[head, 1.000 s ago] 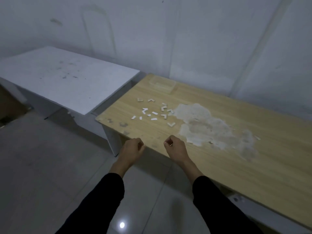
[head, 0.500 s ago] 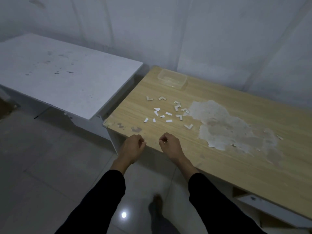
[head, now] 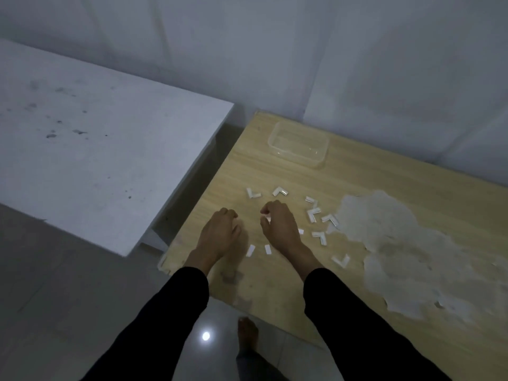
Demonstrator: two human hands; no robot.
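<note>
Several small white pieces lie scattered on the wooden table [head: 357, 284]: L-shaped ones [head: 280, 191] and short straight ones [head: 268, 249]. My right hand [head: 279, 229] is over the middle of the scatter with its fingers curled, and its fingertips pinch a small white piece [head: 266, 218]. My left hand [head: 220, 233] hovers close beside it on the left, fingers curled under, with nothing visible in it. A clear plastic container [head: 298, 147] stands empty near the table's far corner, beyond both hands.
A large pale worn patch [head: 398, 243] covers the tabletop right of the pieces. A stained white table [head: 96, 147] stands to the left across a narrow gap. White wall behind. My bare foot [head: 247, 334] is on the tiled floor by the near edge.
I have stepped closer and both hands have moved forward from the table's near edge to above the scattered pieces. The right hand now has a white piece at its fingertips.
</note>
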